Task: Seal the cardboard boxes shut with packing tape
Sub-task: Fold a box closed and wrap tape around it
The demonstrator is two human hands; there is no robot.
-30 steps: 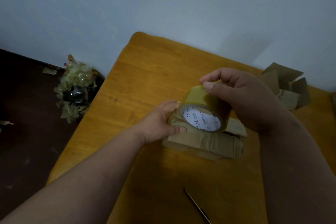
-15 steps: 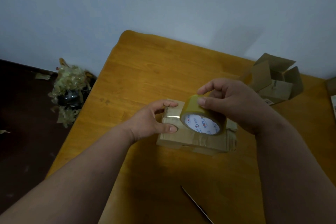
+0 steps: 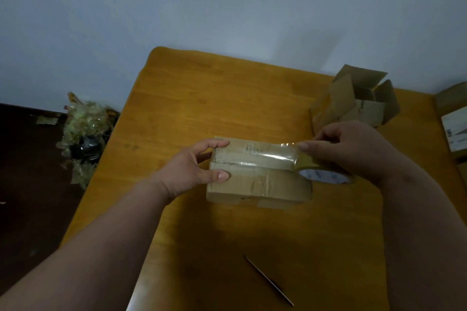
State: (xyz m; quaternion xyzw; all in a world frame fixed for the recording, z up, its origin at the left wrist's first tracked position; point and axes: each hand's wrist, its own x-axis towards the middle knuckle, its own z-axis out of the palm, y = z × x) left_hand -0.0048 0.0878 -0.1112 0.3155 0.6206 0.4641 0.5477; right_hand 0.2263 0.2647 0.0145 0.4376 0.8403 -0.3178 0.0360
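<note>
The left hand clamps the near-left end of the flat brown cardboard box, thumb and forefinger spread across its top seam, seemingly to pin the box to the orange wooden desk and anchor the start of the tape, while the right hand curls round the roll of clear yellowish packing tape and holds a glossy strip taut over the seam. The roll sits just past the box's right edge, so there is room to fold the strip down. An open-flapped cardboard box stands close behind the right hand, and a thin dark blade lies nearer than both hands.
</note>
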